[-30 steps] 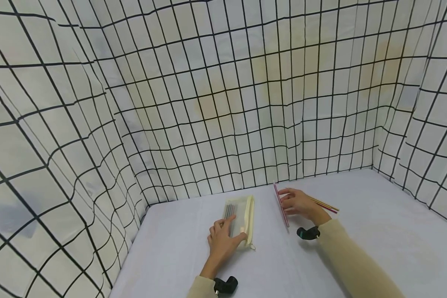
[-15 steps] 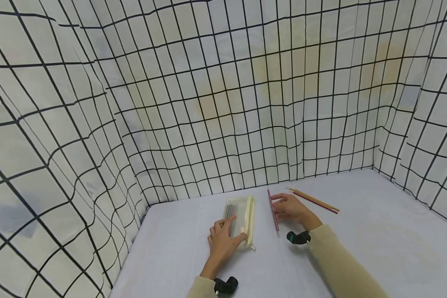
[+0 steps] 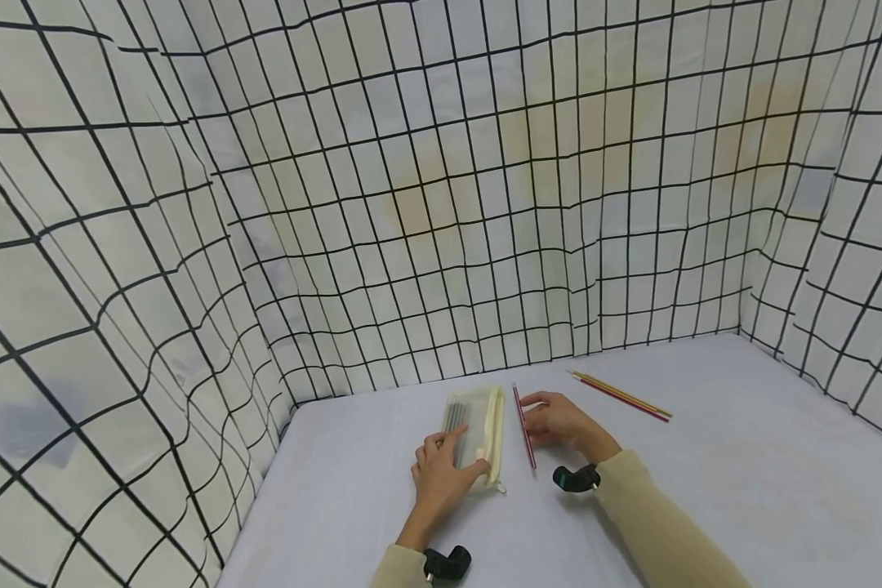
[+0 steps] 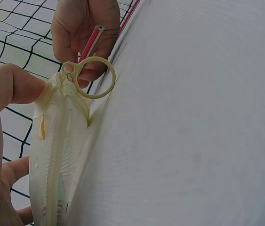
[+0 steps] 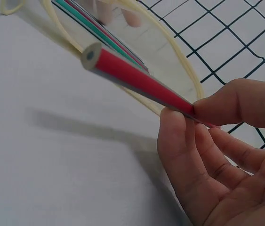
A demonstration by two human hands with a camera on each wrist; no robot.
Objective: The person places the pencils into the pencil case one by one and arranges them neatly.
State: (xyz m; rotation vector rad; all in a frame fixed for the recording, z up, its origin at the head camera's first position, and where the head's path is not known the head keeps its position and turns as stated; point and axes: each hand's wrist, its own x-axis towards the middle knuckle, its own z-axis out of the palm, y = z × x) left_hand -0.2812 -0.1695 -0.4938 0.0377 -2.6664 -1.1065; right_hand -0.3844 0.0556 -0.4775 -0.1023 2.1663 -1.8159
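Observation:
A red pencil with grey stripes [image 3: 525, 429] is pinched between the thumb and fingers of my right hand [image 3: 561, 423], its flat unsharpened end toward the camera in the right wrist view. Just left of it lies a pale yellow, see-through mesh pencil case [image 3: 479, 408]. My left hand [image 3: 437, 474] grips the case, thumb at the zipper end and fingers spread over the far side. In the right wrist view the mouth gapes, with several green and red pencils [image 5: 105, 41] inside. A round zipper-pull ring [image 4: 114, 77] sticks out at the case's near end.
Several loose pencils, yellow and red [image 3: 623, 395], lie together on the white tablecloth [image 3: 742, 457] to the right, beyond my right hand. White curtains with a black grid [image 3: 426, 245] rise behind the table and at both sides.
My right hand has carried the red pencil leftward, away from the loose pencils and up to the case's zipper side. My left hand has stayed in place on the case.

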